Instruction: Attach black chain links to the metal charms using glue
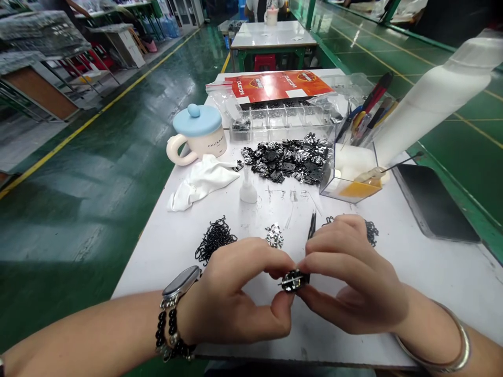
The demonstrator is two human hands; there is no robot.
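Close to the table's front edge, a small black-and-silver part (293, 281) with a thin metal pin across it is pinched between both hands. My left hand (239, 293) grips its left side with thumb and forefinger. On the other side, the thumb and fingers of my right hand (353, 277) close on it. Dark pointed tweezers (312, 225) stick out beyond my right fingers; whether that hand holds them is hidden. Just past my hands lie a pile of black wire hooks (216, 240) and some tiny silver pieces (274, 236). More small black pieces (371, 233) show partly behind my right hand.
Behind are a heap of black parts (288, 159), a small white nozzle bottle (248, 189), a white cloth (202, 183) and a lidded mug (202, 136). A clear tool box (349, 191), tall white bottle (436, 99) and phone (436, 201) stand right. A divided tray (283, 123) lies farther back.
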